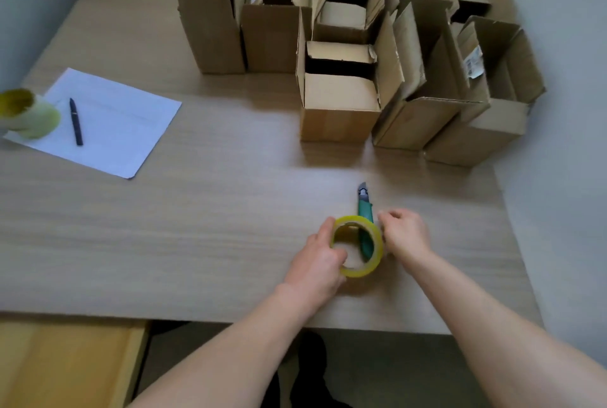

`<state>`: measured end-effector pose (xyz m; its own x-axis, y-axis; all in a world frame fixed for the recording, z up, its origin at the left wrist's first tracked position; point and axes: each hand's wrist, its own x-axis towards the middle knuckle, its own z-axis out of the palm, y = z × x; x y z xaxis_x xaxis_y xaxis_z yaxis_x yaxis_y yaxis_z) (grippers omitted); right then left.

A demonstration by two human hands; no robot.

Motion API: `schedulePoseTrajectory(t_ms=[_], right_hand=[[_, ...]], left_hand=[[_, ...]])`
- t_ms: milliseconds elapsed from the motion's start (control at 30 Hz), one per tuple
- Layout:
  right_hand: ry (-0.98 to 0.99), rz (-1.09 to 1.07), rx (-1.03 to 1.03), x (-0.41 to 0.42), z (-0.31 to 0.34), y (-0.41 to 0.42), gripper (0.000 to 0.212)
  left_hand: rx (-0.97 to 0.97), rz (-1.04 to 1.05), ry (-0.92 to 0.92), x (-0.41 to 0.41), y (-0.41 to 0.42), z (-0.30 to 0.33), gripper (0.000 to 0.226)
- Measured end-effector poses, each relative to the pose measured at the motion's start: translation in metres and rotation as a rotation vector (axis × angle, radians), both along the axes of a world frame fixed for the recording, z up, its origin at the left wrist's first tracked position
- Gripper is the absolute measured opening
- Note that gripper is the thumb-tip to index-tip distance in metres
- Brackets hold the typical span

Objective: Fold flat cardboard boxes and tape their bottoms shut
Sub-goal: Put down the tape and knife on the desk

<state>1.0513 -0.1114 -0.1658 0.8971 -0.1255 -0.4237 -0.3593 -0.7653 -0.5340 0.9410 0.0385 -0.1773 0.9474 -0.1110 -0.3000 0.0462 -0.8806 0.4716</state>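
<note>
Down near the front edge of the table (197, 227), both hands meet at a roll of yellowish clear tape (377, 245). The left hand (320, 259) has its grip around the roll's left side, fingers curled through and over the rim, holding the roll tipped up on edge. The right hand (405, 231) sits at the roll's right side with fingers curled toward the tape's outer face; whether it pinches the tape end or merely touches the roll cannot be told from this view. A green utility knife (365, 207) lies on the table just behind the roll, its lower part seen through the roll's hole, its blade end pointing away from the person.

Toward the far right of the table stands a cluster of cardboard boxes (341, 105), upright with their top flaps raised and open. Several stand in rows toward the back, and two at the right (460, 118) lean against one another. One at the far right carries a white label (473, 62) on an inner flap.

At the left lies a white sheet of paper (124, 125) with a dark pen (75, 121) on it, and a second, greenish roll (29, 115) rests on the sheet's left corner. A yellowish wooden surface (65, 361) shows below the table's front edge at lower left.
</note>
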Motion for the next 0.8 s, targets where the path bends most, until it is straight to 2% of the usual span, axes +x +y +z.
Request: schedulePoseTrajectory(t_ms=[100,200,333,467,667,800], right_hand=[[0.058,0.067,-0.051,0.01,-0.001,0.0,0.037],[0.077,0.196,-0.2,0.003,-0.004,0.01,0.038],[0.017,0.324,-0.336,-0.011,-0.008,0.009,0.029],[-0.011,0.429,-0.403,-0.037,-0.008,-0.013,0.035],[-0.045,0.323,-0.353,-0.058,-0.009,-0.034,0.027],[-0.081,0.28,-0.329,-0.063,-0.009,-0.041,0.03]], left_hand=[[0.025,0.022,-0.02,-0.014,0.01,-0.001,0.023],[0.077,0.062,-0.015,-0.026,0.027,-0.003,0.023],[0.128,0.1,-0.011,-0.022,0.033,0.0,0.023],[0.13,0.087,-0.027,-0.017,0.019,0.0,0.02],[0.132,-0.012,-0.035,-0.019,0.001,-0.001,0.019],[0.111,-0.032,-0.035,-0.025,-0.006,0.0,0.028]])
